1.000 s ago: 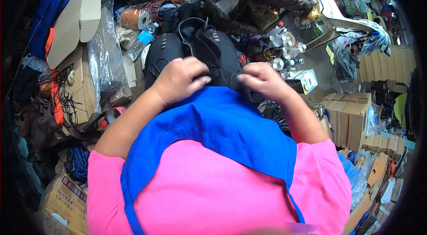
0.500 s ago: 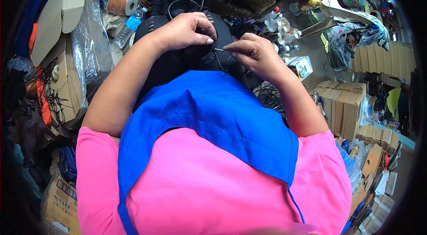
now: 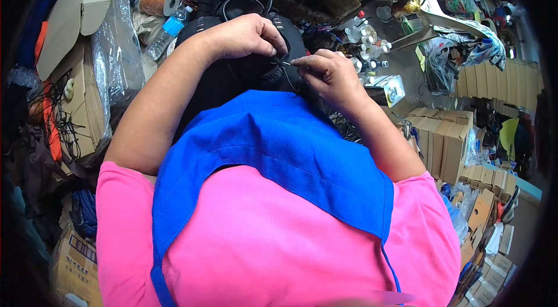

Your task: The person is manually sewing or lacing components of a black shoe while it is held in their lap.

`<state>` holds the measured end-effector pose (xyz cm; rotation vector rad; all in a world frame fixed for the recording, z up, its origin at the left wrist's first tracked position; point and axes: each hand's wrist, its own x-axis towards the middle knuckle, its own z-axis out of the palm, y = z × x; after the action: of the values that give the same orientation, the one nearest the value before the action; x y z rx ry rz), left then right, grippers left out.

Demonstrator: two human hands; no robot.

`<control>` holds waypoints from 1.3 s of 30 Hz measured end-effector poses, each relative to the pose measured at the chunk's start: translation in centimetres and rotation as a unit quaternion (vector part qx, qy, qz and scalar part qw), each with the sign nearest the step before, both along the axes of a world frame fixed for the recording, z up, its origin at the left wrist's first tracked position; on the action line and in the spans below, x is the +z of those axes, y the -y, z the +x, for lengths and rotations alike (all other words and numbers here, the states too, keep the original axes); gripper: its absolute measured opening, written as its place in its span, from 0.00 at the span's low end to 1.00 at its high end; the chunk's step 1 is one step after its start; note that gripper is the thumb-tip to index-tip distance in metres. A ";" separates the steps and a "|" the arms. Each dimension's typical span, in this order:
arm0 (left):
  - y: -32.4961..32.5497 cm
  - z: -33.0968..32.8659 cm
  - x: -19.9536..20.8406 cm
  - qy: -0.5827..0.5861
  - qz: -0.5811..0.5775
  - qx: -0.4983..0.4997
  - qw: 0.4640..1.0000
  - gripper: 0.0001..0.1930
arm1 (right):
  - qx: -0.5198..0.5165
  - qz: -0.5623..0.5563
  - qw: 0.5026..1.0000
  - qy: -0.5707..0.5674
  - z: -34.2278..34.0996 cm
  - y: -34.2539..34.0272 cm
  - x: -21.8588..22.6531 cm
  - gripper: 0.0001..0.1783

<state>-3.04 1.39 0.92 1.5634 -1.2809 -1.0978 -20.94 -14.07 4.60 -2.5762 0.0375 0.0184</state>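
My right hand (image 3: 331,77) pinches a thin, shiny needle (image 3: 286,63) between thumb and fingertips, its point toward the left. A dark thread (image 3: 289,79) hangs in a loop below the needle. My left hand (image 3: 250,37) is bent over a black piece (image 3: 272,76) in my lap, its fingers curled and its thumb near the needle. Whether the left fingers grip that piece is partly hidden. Pale stitches show on black material (image 3: 200,23) beyond my left wrist. A blue apron (image 3: 261,127) covers my lap below the hands.
An orange spool (image 3: 160,2) and a plastic bottle with a blue label (image 3: 172,26) lie at the far left. Several small bottles (image 3: 366,37) stand right of my right hand. Cardboard boxes (image 3: 442,138) are stacked at the right; flattened cardboard (image 3: 84,103) leans at the left.
My right hand has shifted slightly left, with the needle still pinched. The left hand stays over the black piece, moved only a little. The whole view has tilted slightly.
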 end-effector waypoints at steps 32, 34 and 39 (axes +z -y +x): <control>0.9 -0.4 -1.0 0.145 -0.034 -0.001 0.989 0.13 | 0.094 0.266 0.939 -0.197 3.5 5.3 -3.2 0.11; 1.0 -0.4 -1.4 0.138 -0.045 0.002 0.989 0.13 | 0.086 0.312 0.922 -0.212 3.5 5.5 -3.6 0.12; 1.0 -0.3 -1.4 0.139 -0.043 -0.004 0.989 0.13 | 0.084 0.347 0.909 -0.213 3.6 5.9 -4.6 0.12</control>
<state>-3.33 0.40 -0.44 1.6901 -1.4975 -0.8372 -17.37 -19.94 -0.04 -1.8119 -0.0261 0.5571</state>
